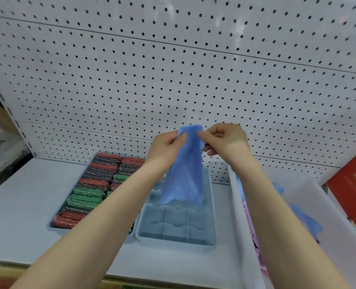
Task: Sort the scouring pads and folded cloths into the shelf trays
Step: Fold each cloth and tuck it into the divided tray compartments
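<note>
A blue cloth hangs in the air above a pale blue shelf tray. My left hand pinches its upper left corner and my right hand pinches its upper right edge. The tray beneath has thin dividers and shows no cloths inside. To its left, a second tray is packed with rows of red and green scouring pads.
A translucent white bin at the right holds loose blue and pink cloths. A red box stands at the far right. White pegboard backs the grey shelf.
</note>
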`<state>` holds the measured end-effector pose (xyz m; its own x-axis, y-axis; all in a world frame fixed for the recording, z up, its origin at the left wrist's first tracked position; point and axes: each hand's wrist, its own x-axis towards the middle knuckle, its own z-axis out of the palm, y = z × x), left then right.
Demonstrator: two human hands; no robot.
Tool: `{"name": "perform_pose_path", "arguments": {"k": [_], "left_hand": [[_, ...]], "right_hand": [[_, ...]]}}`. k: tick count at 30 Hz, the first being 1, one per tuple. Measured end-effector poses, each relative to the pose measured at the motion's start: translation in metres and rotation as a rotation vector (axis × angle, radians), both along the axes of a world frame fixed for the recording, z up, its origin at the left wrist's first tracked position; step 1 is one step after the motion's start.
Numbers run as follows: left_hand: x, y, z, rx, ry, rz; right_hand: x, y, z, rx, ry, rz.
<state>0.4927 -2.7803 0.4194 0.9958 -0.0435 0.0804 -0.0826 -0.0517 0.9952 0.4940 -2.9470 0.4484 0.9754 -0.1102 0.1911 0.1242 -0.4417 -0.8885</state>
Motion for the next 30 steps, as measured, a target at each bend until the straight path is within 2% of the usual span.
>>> {"name": "perform_pose_path", "arguments": {"k": [3, 7, 12, 14, 16, 19, 22, 27, 30], "left_hand": [[-0.002, -0.006, 0.004, 0.09, -0.064, -0.063], [-0.004, -0.005, 0.01, 0.158, -0.106, -0.107], [-0.002, 0.001, 0.01, 0.169, -0.146, -0.106], [0.0, 0.004, 0.01, 0.119, -0.136, -0.089], [0.001, 0.006, 0.012, 0.018, -0.097, -0.078], [0.004, 0.007, 0.017, -0.169, -0.056, -0.111], [0.006, 0.009, 0.024, -0.283, -0.03, -0.129], [0.012, 0.014, 0.022, -0.412, 0.124, -0.128], [0.003, 0.014, -0.003, -0.194, 0.307, -0.213]], "right_hand": [[-0.003, 0.012, 0.004, 0.086, -0.045, 0.078], [-0.003, 0.015, 0.007, 0.082, -0.091, 0.087], [-0.006, 0.01, 0.007, 0.127, -0.147, 0.129], [-0.005, -0.001, 0.003, 0.215, -0.182, 0.039], [-0.003, -0.015, -0.006, 0.275, -0.112, 0.019], [-0.004, -0.025, -0.033, 0.276, 0.134, 0.335], [-0.01, -0.018, -0.052, 0.352, 0.218, 0.508], [-0.009, -0.003, -0.054, 0.387, 0.164, 0.315], [-0.009, 0.005, -0.059, 0.448, 0.179, 0.175]]}}
